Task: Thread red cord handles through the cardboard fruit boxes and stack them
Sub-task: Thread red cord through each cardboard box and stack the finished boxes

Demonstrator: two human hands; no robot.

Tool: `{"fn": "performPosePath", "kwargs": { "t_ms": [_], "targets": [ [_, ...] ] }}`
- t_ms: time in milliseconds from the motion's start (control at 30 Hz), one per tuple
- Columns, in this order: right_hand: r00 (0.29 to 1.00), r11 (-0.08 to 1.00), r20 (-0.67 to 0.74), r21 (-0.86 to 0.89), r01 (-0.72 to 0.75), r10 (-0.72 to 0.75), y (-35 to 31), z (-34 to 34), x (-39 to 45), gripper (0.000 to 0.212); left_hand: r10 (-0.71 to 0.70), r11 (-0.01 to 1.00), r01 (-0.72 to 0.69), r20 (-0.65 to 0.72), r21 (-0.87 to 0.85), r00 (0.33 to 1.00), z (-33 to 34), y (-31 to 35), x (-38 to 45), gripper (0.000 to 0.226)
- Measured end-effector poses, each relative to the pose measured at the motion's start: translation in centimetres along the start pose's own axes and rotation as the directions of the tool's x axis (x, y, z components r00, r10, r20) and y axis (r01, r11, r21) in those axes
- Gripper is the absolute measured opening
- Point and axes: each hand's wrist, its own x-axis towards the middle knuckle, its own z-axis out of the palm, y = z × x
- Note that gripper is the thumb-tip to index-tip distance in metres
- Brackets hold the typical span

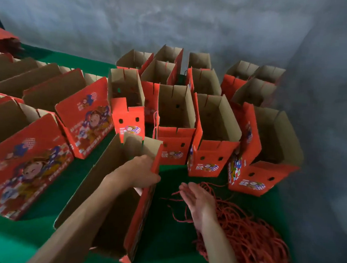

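An open red cardboard box [103, 198] stands in front of me on the green table [167, 222]. My left hand [139, 173] grips the top edge of its right red wall, thumb outside, fingers curled over the rim. My right hand [197, 198] hovers open, palm turned left, fingers straight, just over the near end of a big pile of red cords [249, 237] at the lower right. Some loose cord ends [176, 204] trail to the left under that hand. Whether the fingers touch a cord I cannot tell.
Several open red boxes [177, 119] stand upright in rows at the back and right, near a grey wall [175, 19]. More boxes with cartoon prints [26, 163] lean in a row on the left. A green strip of table lies between my box and the rows.
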Motion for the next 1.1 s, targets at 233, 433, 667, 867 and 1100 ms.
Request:
{"fn": "performPosePath", "kwargs": {
  "t_ms": [233, 433, 667, 867, 1100],
  "targets": [
    [0.989, 0.942, -0.096, 0.328, -0.075, 0.112, -1.9, -5.6, -0.3, 0.021, 0.083, 0.991, -0.053, 0.258, -0.121, 0.963, 4.3, 4.1, -0.1, 0.021],
    [0.921, 0.97, -0.336, -0.203, 0.136, -0.199, -0.7, -9.3, -0.1, 0.028, 0.153, 0.973, -0.085, 0.327, -0.214, 0.932, 5.7, 5.2, 0.0, 0.033],
    [0.823, 0.425, -0.138, -0.895, 0.134, -0.551, -0.4, -12.4, -1.3, 0.039, 0.063, 0.937, 0.058, 0.327, -0.346, 0.943, 5.0, 3.9, -0.2, 0.039],
    [0.854, -0.343, 0.185, -0.939, 0.008, -0.486, 0.8, -13.8, -0.4, 0.039, 0.02, 0.934, 0.092, 0.306, -0.346, 0.952, 5.0, 3.3, -0.6, 0.049],
    [0.874, -0.206, 0.152, -0.977, 0.061, -0.461, 1.0, -14.1, -0.1, 0.021, -0.029, 0.919, 0.152, 0.322, -0.365, 0.946, 4.9, 3.3, -0.8, 0.043]
  ]
}}
